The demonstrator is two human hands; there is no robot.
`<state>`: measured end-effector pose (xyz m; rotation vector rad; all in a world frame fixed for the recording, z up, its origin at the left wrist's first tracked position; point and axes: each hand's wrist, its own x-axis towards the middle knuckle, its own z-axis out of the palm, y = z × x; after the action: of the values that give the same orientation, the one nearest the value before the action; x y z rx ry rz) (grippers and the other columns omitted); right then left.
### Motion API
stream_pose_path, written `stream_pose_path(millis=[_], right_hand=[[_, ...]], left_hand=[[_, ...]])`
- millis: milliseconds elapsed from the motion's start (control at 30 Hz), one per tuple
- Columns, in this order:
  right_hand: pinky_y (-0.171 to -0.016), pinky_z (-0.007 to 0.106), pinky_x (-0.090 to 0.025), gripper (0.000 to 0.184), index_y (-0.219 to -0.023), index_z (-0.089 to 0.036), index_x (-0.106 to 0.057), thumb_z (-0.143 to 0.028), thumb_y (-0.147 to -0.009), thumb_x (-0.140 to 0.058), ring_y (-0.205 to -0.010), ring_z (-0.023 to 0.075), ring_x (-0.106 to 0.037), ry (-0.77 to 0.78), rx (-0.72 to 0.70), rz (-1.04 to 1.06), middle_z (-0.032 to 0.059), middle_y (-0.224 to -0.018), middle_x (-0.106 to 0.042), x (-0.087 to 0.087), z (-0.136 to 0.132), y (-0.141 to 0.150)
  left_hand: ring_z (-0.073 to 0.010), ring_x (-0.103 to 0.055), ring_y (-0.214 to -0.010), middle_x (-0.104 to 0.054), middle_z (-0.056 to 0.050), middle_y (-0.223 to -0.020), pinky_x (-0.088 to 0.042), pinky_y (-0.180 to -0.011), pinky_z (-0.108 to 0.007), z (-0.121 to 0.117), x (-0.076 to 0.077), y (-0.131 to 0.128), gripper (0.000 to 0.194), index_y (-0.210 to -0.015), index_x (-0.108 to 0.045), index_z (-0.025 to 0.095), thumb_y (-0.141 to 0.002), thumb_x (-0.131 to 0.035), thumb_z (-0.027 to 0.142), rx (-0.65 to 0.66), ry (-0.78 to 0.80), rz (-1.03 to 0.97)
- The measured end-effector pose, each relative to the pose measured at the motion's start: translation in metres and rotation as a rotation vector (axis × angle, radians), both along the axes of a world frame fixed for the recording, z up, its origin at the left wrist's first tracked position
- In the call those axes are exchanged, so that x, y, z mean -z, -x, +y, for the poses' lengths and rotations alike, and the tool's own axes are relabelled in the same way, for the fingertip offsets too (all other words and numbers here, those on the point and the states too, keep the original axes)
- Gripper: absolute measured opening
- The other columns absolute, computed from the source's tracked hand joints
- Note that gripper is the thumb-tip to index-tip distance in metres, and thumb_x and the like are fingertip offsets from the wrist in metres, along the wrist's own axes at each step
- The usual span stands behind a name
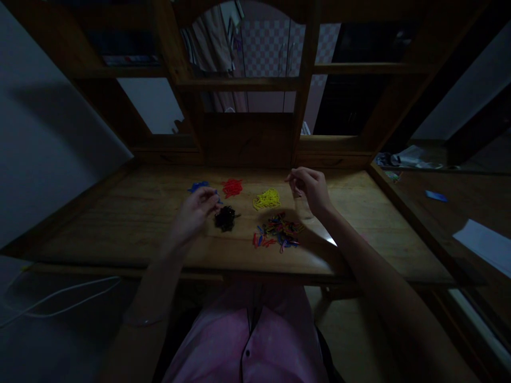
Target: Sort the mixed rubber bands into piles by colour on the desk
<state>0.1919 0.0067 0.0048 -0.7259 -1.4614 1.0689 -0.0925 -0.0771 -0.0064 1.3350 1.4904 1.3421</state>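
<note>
My left hand (pixel 195 207) is closed in a pinch, with a small blue clip (pixel 219 197) at its fingertips. Just beyond it lies a blue pile (pixel 198 186) of clips, partly behind the fingers. A black pile (pixel 225 218) is right beside that hand, and a red pile (pixel 232 187) sits farther back. My right hand (pixel 311 189) hovers to the right of a yellow pile (pixel 268 199), fingers pinched; what they hold is too small to tell. Nearer me spreads a mixed pile (pixel 281 229) of red, blue, yellow and dark pieces that look like paper clips.
The wooden desk (pixel 120 218) has a raised shelf frame (pixel 247 85) along its back. At the right stands a lower surface with a white paper (pixel 485 246), a blue card (pixel 436 196) and plastic bags (pixel 415 157). A white cable (pixel 64 298) hangs at the left.
</note>
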Motion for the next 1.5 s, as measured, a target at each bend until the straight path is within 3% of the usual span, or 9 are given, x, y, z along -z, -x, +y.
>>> stream_pose_path(millis=[133, 333, 500, 600, 733, 833, 1033, 1233, 1500], right_hand=[[-0.044, 0.025, -0.029, 0.03, -0.067, -0.019, -0.066, -0.038, -0.088, -0.056, -0.044, 0.0081, -0.038, 0.017, -0.032, -0.029, -0.0026, -0.052, -0.048, 0.002, 0.0, 0.002], [-0.046, 0.026, -0.03, 0.031, -0.068, -0.018, -0.067, -0.038, -0.089, -0.055, -0.043, 0.0081, -0.039, 0.013, -0.061, -0.06, -0.003, -0.051, -0.048, 0.003, -0.001, 0.002], [-0.046, 0.025, -0.03, 0.031, -0.069, -0.019, -0.067, -0.037, -0.09, -0.054, -0.043, 0.0079, -0.038, 0.021, -0.058, -0.073, -0.0029, -0.051, -0.048, 0.002, -0.001, 0.002], [-0.046, 0.024, -0.031, 0.03, -0.071, -0.018, -0.068, -0.037, -0.09, -0.055, -0.044, 0.0072, -0.039, 0.013, -0.105, -0.098, -0.0028, -0.053, -0.05, -0.001, -0.003, 0.002], [-0.048, 0.022, -0.036, 0.021, -0.084, -0.017, -0.071, -0.036, -0.085, -0.063, -0.051, 0.0075, -0.048, 0.037, -0.352, -0.293, -0.001, -0.065, -0.061, -0.008, -0.007, -0.003], [-0.05, 0.02, -0.04, 0.021, -0.093, -0.017, -0.073, -0.033, -0.08, -0.069, -0.057, 0.0085, -0.054, 0.037, -0.611, -0.58, 0.0006, -0.074, -0.068, -0.014, -0.007, -0.012], [-0.05, 0.017, -0.041, 0.022, -0.092, -0.017, -0.075, -0.029, -0.074, -0.074, -0.063, 0.01, -0.06, 0.065, -0.949, -0.935, 0.0019, -0.079, -0.072, -0.019, -0.006, -0.034], [-0.039, 0.017, -0.03, 0.035, -0.095, -0.013, -0.073, -0.043, -0.076, -0.074, -0.047, 0.0055, -0.048, 0.222, -1.006, -1.166, -0.0006, -0.069, -0.065, -0.023, -0.009, -0.04], [-0.039, 0.018, -0.027, 0.035, -0.097, -0.013, -0.072, -0.043, -0.079, -0.072, -0.041, 0.004, -0.044, 0.285, -1.031, -1.136, -0.0036, -0.061, -0.06, -0.021, -0.009, -0.041]], left_hand=[[-0.0107, -0.053, -0.074, -0.058, 0.003, -0.08, -0.043, -0.068, -0.022, 0.033, -0.008, 0.065, 0.012, -0.097, -0.058, 0.012, -0.088, -0.055, 0.019, -0.144, 0.043, 0.583], [-0.0145, -0.058, -0.078, -0.067, -0.002, -0.085, -0.044, -0.075, -0.028, 0.055, -0.006, 0.087, 0.016, -0.095, -0.065, 0.01, -0.081, -0.063, 0.017, -0.142, 0.025, 0.743], [-0.0195, -0.061, -0.092, -0.067, -0.007, -0.102, -0.046, -0.086, -0.032, 0.035, -0.011, 0.044, 0.019, -0.101, -0.066, 0.016, -0.087, -0.058, 0.025, -0.173, -0.132, 0.756], [-0.0201, -0.062, -0.096, -0.068, -0.005, -0.102, -0.047, -0.089, -0.033, 0.004, -0.015, -0.01, 0.018, -0.098, -0.067, 0.02, -0.091, -0.055, 0.032, 0.052, -0.221, 0.716], [-0.0181, -0.062, -0.096, -0.066, -0.003, -0.1, -0.047, -0.088, -0.03, -0.036, -0.006, -0.081, 0.012, -0.095, -0.068, 0.022, -0.091, -0.057, 0.026, 0.474, -0.222, 0.657], [-0.0188, -0.059, -0.101, -0.063, -0.005, -0.104, -0.047, -0.091, -0.032, -0.047, 0.007, -0.108, 0.015, -0.101, -0.066, 0.021, -0.093, -0.052, 0.019, 0.547, -0.235, 0.664], [-0.0222, -0.055, -0.106, -0.06, -0.007, -0.104, -0.046, -0.095, -0.036, -0.036, 0.018, -0.115, 0.009, -0.094, -0.066, 0.02, -0.09, -0.058, 0.017, 0.6, -0.217, 0.743], [-0.0215, -0.054, -0.104, -0.059, -0.006, -0.1, -0.046, -0.093, -0.036, -0.03, 0.018, -0.117, 0.006, -0.09, -0.061, 0.019, -0.091, -0.055, 0.018, 0.634, -0.213, 0.787], [-0.0241, -0.051, -0.115, -0.057, -0.007, -0.111, -0.042, -0.101, -0.038, -0.026, 0.017, -0.121, 0.008, -0.098, -0.059, 0.02, -0.09, -0.059, 0.024, 0.708, -0.251, 0.791]])
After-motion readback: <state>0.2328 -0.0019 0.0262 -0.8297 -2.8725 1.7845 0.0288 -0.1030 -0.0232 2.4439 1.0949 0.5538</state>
